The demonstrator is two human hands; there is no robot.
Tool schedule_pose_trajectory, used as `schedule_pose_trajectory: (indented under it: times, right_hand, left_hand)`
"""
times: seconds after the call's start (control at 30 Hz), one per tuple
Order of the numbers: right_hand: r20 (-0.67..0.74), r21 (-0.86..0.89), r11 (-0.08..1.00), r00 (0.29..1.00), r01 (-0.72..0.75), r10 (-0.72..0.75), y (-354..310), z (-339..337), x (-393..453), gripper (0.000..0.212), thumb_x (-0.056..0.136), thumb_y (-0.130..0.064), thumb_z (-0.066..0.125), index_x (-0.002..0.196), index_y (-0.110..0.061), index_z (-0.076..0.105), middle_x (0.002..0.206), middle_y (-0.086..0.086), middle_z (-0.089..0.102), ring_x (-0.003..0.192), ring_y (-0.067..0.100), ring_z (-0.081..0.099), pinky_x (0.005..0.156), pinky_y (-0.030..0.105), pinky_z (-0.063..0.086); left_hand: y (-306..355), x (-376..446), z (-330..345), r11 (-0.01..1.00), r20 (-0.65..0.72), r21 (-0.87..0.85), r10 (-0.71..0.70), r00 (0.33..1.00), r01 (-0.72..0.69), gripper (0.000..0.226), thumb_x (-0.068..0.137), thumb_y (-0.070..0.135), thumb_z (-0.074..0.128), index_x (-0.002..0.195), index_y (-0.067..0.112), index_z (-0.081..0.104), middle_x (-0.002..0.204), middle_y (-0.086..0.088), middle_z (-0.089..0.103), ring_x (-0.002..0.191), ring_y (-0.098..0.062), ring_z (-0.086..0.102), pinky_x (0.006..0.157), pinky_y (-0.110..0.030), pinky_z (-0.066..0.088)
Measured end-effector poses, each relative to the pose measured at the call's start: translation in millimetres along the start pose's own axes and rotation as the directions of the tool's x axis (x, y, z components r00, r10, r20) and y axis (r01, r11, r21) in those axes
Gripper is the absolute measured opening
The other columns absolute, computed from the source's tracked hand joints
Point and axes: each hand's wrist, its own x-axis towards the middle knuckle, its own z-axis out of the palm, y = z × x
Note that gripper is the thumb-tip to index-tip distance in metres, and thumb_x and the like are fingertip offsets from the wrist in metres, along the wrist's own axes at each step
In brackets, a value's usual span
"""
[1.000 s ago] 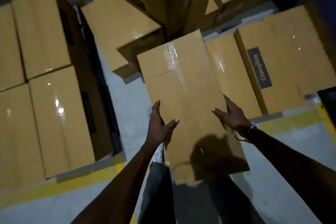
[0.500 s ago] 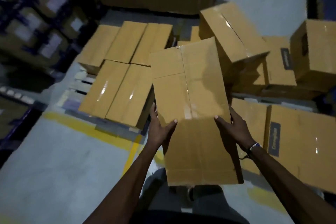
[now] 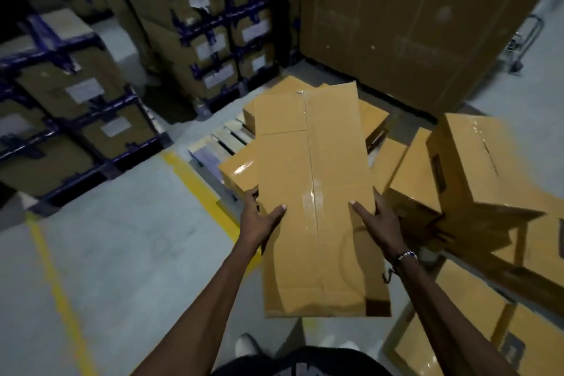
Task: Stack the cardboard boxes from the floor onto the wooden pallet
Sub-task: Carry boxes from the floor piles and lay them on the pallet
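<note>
Your long tan cardboard box, clear tape down its centre seam, carried lengthwise above the wooden pallet, your left hand and right hand gripping its sides, thumbs on top

Both hands gripping — thumbs up

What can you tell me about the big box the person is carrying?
The carried box is long, flat-sided brown cardboard with clear shiny tape running down its middle seam and a dark patch at its near right corner. It is closed and held up off the floor, long end pointing away. The left hand and right hand grip its two sides, thumbs on top. Beyond it lie the wooden pallet and boxes already on it.
</note>
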Motion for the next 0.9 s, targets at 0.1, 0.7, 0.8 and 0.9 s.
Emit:
schedule_pose_trajectory:
  times: [0.1,0.7,0.8,0.9]
  right_hand:
    - [0.053,0.028,1.0,0.999,-0.002,0.0,-19,57,2,0.067,0.093,-0.05,0.069,0.154,-0.036,0.042,0.14,-0.007,0.061,0.127,0.017,0.058,0.105,0.046,0.05]
    - [0.154,0.019,0.999,0.987,0.046,-0.049,-115,280,100,0.062,0.093,-0.046,0.072,0.15,-0.033,0.051,0.133,-0.017,0.063,0.123,0.009,0.058,0.101,0.028,0.047]
    - [0.179,0.031,0.998,0.982,0.057,-0.061,-132,303,141,0.057,0.093,-0.046,0.072,0.147,-0.035,0.054,0.124,-0.02,0.065,0.117,0.008,0.061,0.092,0.024,0.048]
    - [0.188,0.03,0.998,0.98,0.062,-0.067,-149,326,186,0.055,0.092,-0.048,0.072,0.144,-0.037,0.055,0.121,-0.019,0.066,0.115,0.009,0.062,0.092,0.028,0.05]
  left_hand:
    - [-12,8,-59,1.0,-0.066,-0.013,-0.027,0.997,0.026,0.081,0.084,0.039,0.087,0.148,0.022,0.04,0.148,0.0,0.054,0.13,-0.022,0.055,0.105,-0.043,0.048]
    - [-37,133,-256,0.995,-0.164,-0.067,-0.09,0.982,0.08,0.075,0.087,0.034,0.084,0.147,0.027,0.039,0.13,0.008,0.052,0.117,-0.02,0.054,0.093,-0.037,0.048]
    - [-33,180,-269,0.994,-0.182,-0.063,-0.097,0.979,0.087,0.075,0.086,0.035,0.085,0.145,0.028,0.04,0.13,0.009,0.052,0.117,-0.022,0.055,0.096,-0.04,0.05]
    - [-22,226,-280,0.995,-0.192,-0.055,-0.092,0.977,0.083,0.074,0.086,0.035,0.085,0.145,0.027,0.041,0.127,0.01,0.053,0.113,-0.02,0.057,0.091,-0.035,0.048]
